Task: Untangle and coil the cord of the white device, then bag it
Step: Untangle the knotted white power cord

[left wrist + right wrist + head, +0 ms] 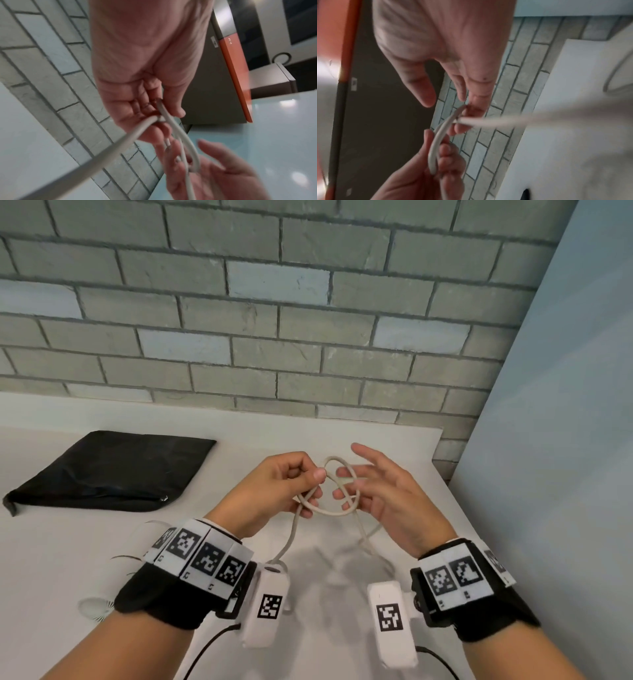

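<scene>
A white cord (329,511) is twisted into a loose knot of loops, held above the white table (51,542). My left hand (317,475) pinches one loop between thumb and curled fingers; the left wrist view shows that pinch on the cord (180,134). My right hand (346,484) faces it with fingers spread and nearly straight. The cord (436,142) runs between those fingers, and the thumb stands apart. Two strands hang from the knot to the table. A black bag (109,470) lies flat at the left. The device's body is hidden.
A round white slatted object (94,607) shows partly under my left forearm. A grey brick wall (274,337) runs behind the table and a pale blue wall (565,440) closes off the right side. An orange-edged dark panel (236,81) stands farther off.
</scene>
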Available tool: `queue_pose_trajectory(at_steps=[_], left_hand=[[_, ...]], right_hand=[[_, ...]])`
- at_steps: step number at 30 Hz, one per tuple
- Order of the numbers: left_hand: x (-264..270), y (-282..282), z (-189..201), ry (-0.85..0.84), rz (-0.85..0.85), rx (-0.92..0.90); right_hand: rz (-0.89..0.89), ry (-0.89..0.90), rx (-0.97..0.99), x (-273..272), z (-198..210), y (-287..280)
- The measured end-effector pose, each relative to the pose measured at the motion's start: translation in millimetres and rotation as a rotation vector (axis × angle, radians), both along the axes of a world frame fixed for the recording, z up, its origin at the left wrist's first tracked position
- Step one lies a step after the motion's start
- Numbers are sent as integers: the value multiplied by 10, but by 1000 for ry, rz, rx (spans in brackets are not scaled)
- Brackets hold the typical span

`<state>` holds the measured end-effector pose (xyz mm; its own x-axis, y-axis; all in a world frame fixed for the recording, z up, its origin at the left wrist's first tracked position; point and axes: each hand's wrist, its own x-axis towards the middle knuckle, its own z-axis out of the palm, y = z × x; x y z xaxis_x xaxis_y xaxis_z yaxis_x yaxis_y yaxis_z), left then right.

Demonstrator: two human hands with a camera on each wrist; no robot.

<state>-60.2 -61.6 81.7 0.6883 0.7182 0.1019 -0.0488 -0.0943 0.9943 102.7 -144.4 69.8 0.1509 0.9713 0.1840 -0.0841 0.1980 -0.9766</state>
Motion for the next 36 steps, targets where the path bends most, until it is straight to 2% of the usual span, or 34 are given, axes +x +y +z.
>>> queue_pose_trajectory(at_steps=[3,4,7,10,12,14,15,16,17,19,21,22,23,24,26,27,31,34,36], left_hand=[[15,25,-33,-59,69,-78],[10,54,-46,-102,120,-136],[-43,170,-72,-344,219,-420],[-127,229,-67,-646,235,-668],[-201,265,-72,-814,257,-737],[-281,292,-63,-850,264,-731],[-311,308,-60,-778,270,-701],[-323,312,-56,-625,283,-636],[-329,326,-76,-401,310,-513],[-320,331,-116,79,414,-131],[-305,312,-133,354,511,337],[-283,280,-117,417,449,543],[-239,240,-103,471,307,661],[-184,190,-89,511,145,687],[-94,110,-89,555,-91,513],[-76,108,-105,531,-114,411],[-54,202,-125,281,58,69],[-108,370,-73,-94,212,-310],[-216,497,-25,-356,305,-437]], right_hand=[[-159,-141,-56,-58,-25,55],[-186,-133,-76,-64,-49,59],[-154,-23,-168,-37,-113,37],[-132,-72,-217,-14,-141,7],[-168,-168,-187,16,-147,17],[-200,-266,-148,46,-174,19],[-216,-316,-121,59,-187,17],[-229,-367,-88,71,-191,12],[-238,-423,-54,79,-184,8],[-228,-561,2,94,-160,-2],[-189,-699,42,80,-139,-2],[-168,-749,56,57,-131,2],[-148,-782,66,29,-129,10],[-138,-799,77,2,-126,13],[-146,-789,91,-12,-118,15],[-155,-765,84,1,-114,8],[-200,-631,21,96,-167,-29],[-343,-540,-29,239,-268,-28],[-430,-461,-136,327,-306,-35]])
